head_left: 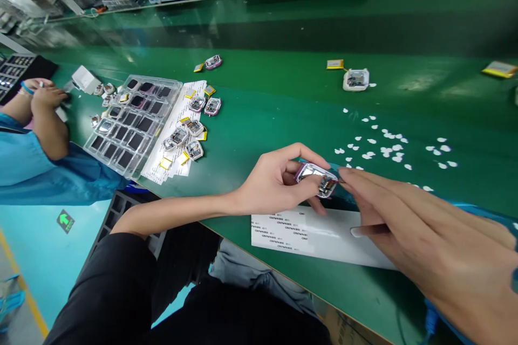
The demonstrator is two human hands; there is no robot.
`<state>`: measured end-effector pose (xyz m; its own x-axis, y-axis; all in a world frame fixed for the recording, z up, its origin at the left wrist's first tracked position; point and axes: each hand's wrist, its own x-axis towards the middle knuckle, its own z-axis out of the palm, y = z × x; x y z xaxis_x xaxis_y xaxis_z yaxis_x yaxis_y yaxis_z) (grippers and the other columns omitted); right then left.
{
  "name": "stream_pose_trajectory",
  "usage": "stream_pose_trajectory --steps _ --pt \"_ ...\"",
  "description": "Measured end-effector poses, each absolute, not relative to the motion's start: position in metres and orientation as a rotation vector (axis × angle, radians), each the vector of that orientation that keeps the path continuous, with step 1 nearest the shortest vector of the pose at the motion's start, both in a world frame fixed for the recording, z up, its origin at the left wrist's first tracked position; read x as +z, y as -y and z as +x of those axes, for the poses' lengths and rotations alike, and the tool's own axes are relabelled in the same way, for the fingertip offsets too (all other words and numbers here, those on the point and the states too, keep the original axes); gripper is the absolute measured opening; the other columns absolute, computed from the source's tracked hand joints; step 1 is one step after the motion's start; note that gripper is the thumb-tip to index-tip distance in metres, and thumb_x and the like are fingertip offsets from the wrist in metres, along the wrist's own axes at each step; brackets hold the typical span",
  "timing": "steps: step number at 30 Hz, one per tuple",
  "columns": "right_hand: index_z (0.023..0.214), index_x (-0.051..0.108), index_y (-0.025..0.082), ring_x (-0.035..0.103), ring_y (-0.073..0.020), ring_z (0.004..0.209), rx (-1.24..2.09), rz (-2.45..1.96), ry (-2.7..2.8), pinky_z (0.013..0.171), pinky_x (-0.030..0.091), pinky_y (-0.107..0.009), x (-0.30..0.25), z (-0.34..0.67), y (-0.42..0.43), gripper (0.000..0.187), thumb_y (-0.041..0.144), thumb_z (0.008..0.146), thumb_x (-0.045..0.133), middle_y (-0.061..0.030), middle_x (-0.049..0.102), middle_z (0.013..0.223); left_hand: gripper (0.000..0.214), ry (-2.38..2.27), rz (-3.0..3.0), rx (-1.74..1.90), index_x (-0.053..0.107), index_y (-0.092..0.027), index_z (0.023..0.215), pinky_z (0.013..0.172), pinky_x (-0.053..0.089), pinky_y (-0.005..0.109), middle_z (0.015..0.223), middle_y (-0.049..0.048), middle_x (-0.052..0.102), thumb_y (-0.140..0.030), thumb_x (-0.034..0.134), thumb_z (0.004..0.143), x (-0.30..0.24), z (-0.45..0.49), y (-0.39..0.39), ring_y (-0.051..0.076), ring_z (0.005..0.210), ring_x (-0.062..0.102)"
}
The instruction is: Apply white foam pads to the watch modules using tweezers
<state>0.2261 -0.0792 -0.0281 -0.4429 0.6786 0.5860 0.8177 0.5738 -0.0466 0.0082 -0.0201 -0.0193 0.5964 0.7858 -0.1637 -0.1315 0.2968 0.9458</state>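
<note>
My left hand (279, 180) is closed around a small watch-like case (318, 179) with a purple-and-white rim and an exposed circuit board facing up. The thumb lies over the board and the index finger is along its far edge. From the right, my right hand (421, 226) reaches in with its fingers stretched out, the fingertips at the right edge of the case. Its thumb stays apart below, and nothing shows in its grip. Under both hands lies a white printed strip of backing paper (283, 233) on the green table (259, 118).
Small white stickers (390, 148) are scattered beyond my right hand. A white watch case (356, 80) with a yellow battery (335, 64) lies farther back. At left, several open cases (195, 149) sit beside a clear tray (131, 124). A co-worker's hands (46, 94) are at far left.
</note>
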Motion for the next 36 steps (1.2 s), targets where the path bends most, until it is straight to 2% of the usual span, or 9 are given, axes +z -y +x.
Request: stream_pose_trajectory --steps 11,15,17,19,22,25,30,33,36 --pt "0.166 0.031 0.011 0.079 -0.0181 0.095 -0.452 -1.145 2.304 0.070 0.060 -0.028 -0.022 0.209 0.086 0.064 0.015 0.105 0.051 -0.0109 0.078 0.125 0.017 -0.766 1.552 0.856 0.051 -0.020 0.102 0.060 0.059 0.018 0.079 -0.0001 0.069 -0.027 0.062 0.092 -0.025 0.011 0.038 0.012 0.069 0.076" --pt "0.168 0.029 0.023 0.079 -0.0170 0.090 -0.325 -1.167 2.265 0.068 0.059 -0.027 -0.019 0.203 0.086 0.072 0.009 0.102 0.052 -0.0054 0.080 0.118 0.011 -0.795 1.578 0.884 0.051 -0.020 0.096 0.052 0.052 0.017 0.069 -0.0013 0.067 -0.026 0.059 0.092 -0.024 0.010 0.036 0.011 0.060 0.070" --pt "0.157 0.050 0.031 0.077 -0.0140 0.077 -0.131 -1.227 2.150 0.061 0.057 -0.025 -0.017 0.201 0.086 0.058 0.012 0.103 0.054 0.0003 0.082 0.104 0.010 -0.781 1.567 0.878 0.051 -0.020 0.093 0.051 0.050 0.017 0.067 -0.0017 0.067 -0.025 0.059 0.091 -0.023 0.010 0.035 0.010 0.058 0.069" --pt "0.125 0.071 0.032 0.065 -0.0100 0.053 0.144 -1.330 2.015 0.049 0.049 -0.024 -0.013 0.199 0.085 0.028 0.024 0.106 0.053 0.0059 0.077 0.078 0.011 -0.759 1.554 0.858 0.051 -0.021 0.091 0.050 0.049 0.016 0.065 -0.0021 0.067 -0.025 0.061 0.090 -0.022 0.010 0.034 0.009 0.057 0.068" --pt "0.090 0.073 0.031 0.049 -0.0090 0.040 0.504 -1.476 1.836 0.040 0.039 -0.025 -0.007 0.197 0.082 0.027 0.046 0.104 0.056 0.0085 0.063 0.057 0.011 -0.731 1.517 0.816 0.051 -0.021 0.090 0.049 0.050 0.014 0.064 -0.0031 0.066 -0.023 0.062 0.088 -0.021 0.009 0.035 0.009 0.056 0.070" --pt "0.086 0.073 0.032 0.054 -0.0113 0.042 0.736 -1.548 1.704 0.038 0.038 -0.026 -0.003 0.195 0.078 0.031 0.059 0.096 0.062 0.0066 0.068 0.060 0.013 -0.705 1.477 0.813 0.050 -0.021 0.092 0.050 0.052 0.015 0.065 -0.0037 0.066 -0.021 0.062 0.088 -0.021 0.009 0.036 0.011 0.058 0.072" --pt "0.081 0.071 0.033 0.034 -0.0126 0.030 0.977 -1.582 1.611 0.031 0.019 -0.030 -0.003 0.197 0.072 0.034 0.065 0.088 0.065 0.0083 0.046 0.041 0.021 -0.661 1.379 0.785 0.048 -0.022 0.098 0.055 0.056 0.017 0.063 -0.0058 0.066 -0.023 0.068 0.089 -0.022 0.009 0.035 0.012 0.059 0.074" --pt "0.081 0.071 0.033 0.039 -0.0141 0.034 0.990 -1.614 1.595 0.033 0.024 -0.031 -0.003 0.199 0.073 0.036 0.068 0.087 0.064 0.0062 0.049 0.044 0.021 -0.647 1.383 0.782 0.047 -0.022 0.098 0.057 0.057 0.017 0.065 -0.0056 0.066 -0.023 0.067 0.091 -0.023 0.009 0.035 0.012 0.062 0.075" --pt "0.082 0.073 0.034 0.056 -0.0177 0.046 0.922 -1.659 1.548 0.040 0.039 -0.031 -0.004 0.197 0.076 0.035 0.068 0.086 0.066 0.0013 0.067 0.061 0.016 -0.636 1.482 0.811 0.047 -0.022 0.098 0.062 0.058 0.019 0.072 -0.0026 0.070 -0.025 0.062 0.094 -0.023 0.009 0.035 0.011 0.067 0.075"
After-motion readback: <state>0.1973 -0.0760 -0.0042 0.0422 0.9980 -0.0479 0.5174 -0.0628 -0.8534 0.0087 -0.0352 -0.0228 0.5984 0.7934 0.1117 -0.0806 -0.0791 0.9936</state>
